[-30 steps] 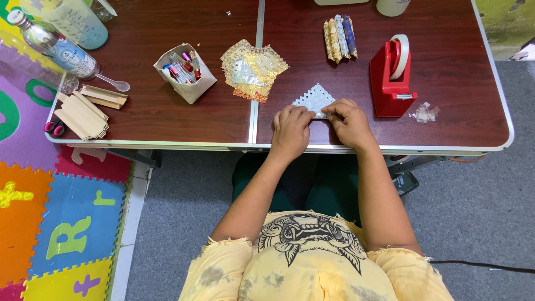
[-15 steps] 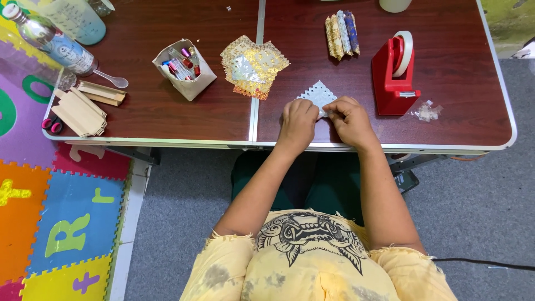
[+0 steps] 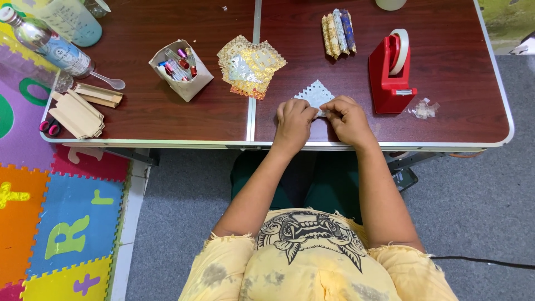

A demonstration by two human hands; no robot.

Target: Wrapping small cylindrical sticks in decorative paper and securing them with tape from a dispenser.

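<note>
Both my hands are on the dark brown folding table [image 3: 167, 120], near its front edge, just right of the centre seam. My left hand [image 3: 293, 119] and right hand [image 3: 346, 118] meet over a small pale blue paper doily [image 3: 315, 93] with a scalloped, punched edge. Fingers of both hands pinch its near edge; its far half shows beyond my knuckles, lying flat on the table. Both grips are closed on the paper.

Containers: a folded beige paper box [image 3: 181, 69] stands left of the seam, open at the top. In it are several small clear vials with red, pink and blue ends, packed at a slant. At the far left corner stand a pale green lidded jar [image 3: 69, 21] and a clear bottle [image 3: 47, 42] lying tilted; I cannot tell their contents. A white plastic spoon [image 3: 108, 81] lies just beside the bottle.

Loose items: a stack of gold lace-edged papers [image 3: 251, 66] straddles the seam, just beyond my left hand. Rolled patterned papers [image 3: 337, 32] lie side by side farther back. A red tape dispenser [image 3: 390, 72] with a white roll stands right of my right hand. A crumpled clear scrap [image 3: 423, 108] lies near it. Flat wooden pieces [image 3: 78, 111] sit stacked at the left edge.
</note>
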